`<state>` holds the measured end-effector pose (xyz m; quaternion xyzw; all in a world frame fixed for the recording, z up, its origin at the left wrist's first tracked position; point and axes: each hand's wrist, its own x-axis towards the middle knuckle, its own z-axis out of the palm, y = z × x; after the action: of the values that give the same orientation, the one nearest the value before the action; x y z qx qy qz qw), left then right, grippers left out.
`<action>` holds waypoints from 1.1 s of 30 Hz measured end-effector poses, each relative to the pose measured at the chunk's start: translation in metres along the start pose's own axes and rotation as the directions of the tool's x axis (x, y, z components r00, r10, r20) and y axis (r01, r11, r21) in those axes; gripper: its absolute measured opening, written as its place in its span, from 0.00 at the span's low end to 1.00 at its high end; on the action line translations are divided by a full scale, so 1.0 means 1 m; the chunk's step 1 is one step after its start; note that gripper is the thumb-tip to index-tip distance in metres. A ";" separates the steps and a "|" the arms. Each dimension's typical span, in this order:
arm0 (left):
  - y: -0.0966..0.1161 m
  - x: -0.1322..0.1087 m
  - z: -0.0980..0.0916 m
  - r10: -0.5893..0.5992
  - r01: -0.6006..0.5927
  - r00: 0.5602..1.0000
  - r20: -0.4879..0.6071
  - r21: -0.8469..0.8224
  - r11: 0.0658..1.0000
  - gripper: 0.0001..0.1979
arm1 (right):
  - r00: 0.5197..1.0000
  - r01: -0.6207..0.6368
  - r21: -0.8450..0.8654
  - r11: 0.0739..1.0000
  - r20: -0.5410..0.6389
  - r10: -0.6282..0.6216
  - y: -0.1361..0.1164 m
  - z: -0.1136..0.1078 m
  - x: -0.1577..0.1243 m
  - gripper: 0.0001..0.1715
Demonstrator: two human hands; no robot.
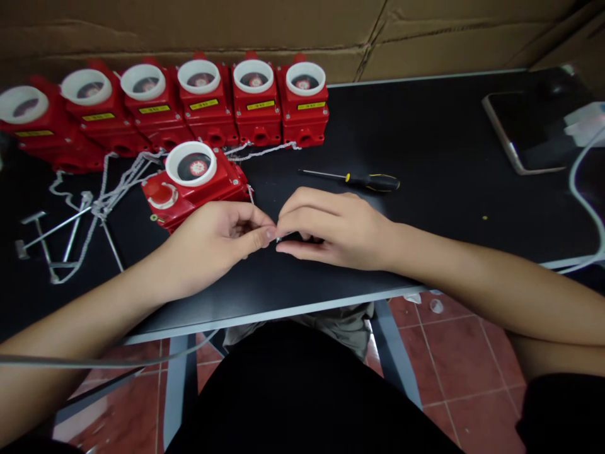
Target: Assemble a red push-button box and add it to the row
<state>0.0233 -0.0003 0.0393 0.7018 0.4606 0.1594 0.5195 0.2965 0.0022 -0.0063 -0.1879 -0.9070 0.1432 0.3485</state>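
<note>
My left hand (220, 236) is closed in a pinch, thumb against forefinger. Its fingertips meet those of my right hand (338, 227), whose fingers are also drawn together. A tiny pale bit shows between the fingertips, too small to name. Just behind my left hand lies a red box (217, 189) with a white-ringed round window and a red knob on its side, partly covered by that hand. From its right corner a short piece of white cord (251, 194) runs down toward my fingers. Beyond my right hand lies a black-and-yellow screwdriver (373, 182), untouched.
Several similar red boxes (258, 116) stand in a row at the back left, against cardboard (293, 25). Metal T-shaped rods (75, 236) lie at left, tangled with white cords (101, 205). A phone-like device (515, 132) and a white cable (579, 195) occupy the black table's (425, 139) right.
</note>
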 end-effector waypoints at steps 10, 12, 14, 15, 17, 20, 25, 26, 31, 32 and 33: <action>0.000 0.003 0.002 0.030 -0.028 0.999 0.016 -0.098 0.995 0.12 | 0.994 0.096 -0.222 0.970 -0.026 -0.104 -0.004 0.003 -0.001 0.08; 0.001 0.002 0.002 0.014 -0.012 1.000 0.015 -0.129 0.992 0.12 | 0.995 0.086 -0.229 0.970 -0.036 -0.096 -0.004 0.005 -0.001 0.09; 0.001 0.002 0.002 0.019 -0.017 1.000 0.013 -0.138 0.990 0.09 | 0.992 0.093 -0.262 0.961 -0.062 -0.113 -0.005 0.007 -0.001 0.08; 0.001 0.002 0.002 0.021 -0.020 1.000 0.011 -0.138 0.990 0.08 | 0.989 0.103 -0.278 0.955 -0.077 -0.129 -0.005 0.008 -0.001 0.08; -0.001 0.002 0.001 0.024 -0.022 1.000 0.014 -0.137 0.990 0.09 | 0.986 0.098 -0.274 0.957 -0.103 -0.131 -0.006 0.010 0.000 0.06; -0.003 0.004 0.001 0.029 -0.025 0.999 0.029 -0.132 0.991 0.12 | 0.991 0.041 -0.170 0.985 -0.121 -0.062 -0.007 0.012 0.002 0.04; -0.003 0.002 0.001 0.051 -0.049 0.998 0.040 -0.036 0.998 0.16 | 0.995 -0.012 -0.050 0.999 -0.096 0.007 -0.003 0.009 0.003 0.06; -0.003 0.001 0.001 0.073 -0.073 0.997 0.019 0.029 0.997 0.15 | 0.998 -0.019 -0.029 0.999 -0.066 0.017 0.000 0.008 0.003 0.06; -0.002 -0.005 0.004 0.266 -0.202 0.960 -0.094 0.427 0.881 0.11 | 0.993 -0.109 0.158 0.981 0.070 0.099 0.013 -0.003 0.001 0.06; -0.002 -0.005 0.004 0.283 -0.216 0.956 -0.077 0.468 0.857 0.12 | 0.991 -0.121 0.177 0.977 0.079 0.109 0.014 -0.004 0.000 0.06; -0.001 -0.006 0.004 0.286 -0.222 0.957 -0.054 0.502 0.836 0.12 | 0.990 -0.127 0.183 0.975 0.085 0.113 0.015 -0.006 0.000 0.05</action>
<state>0.0228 -0.0073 0.0378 0.8538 0.4205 0.1492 0.2680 0.3044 0.0158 -0.0082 -0.2032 -0.8887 0.2560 0.3216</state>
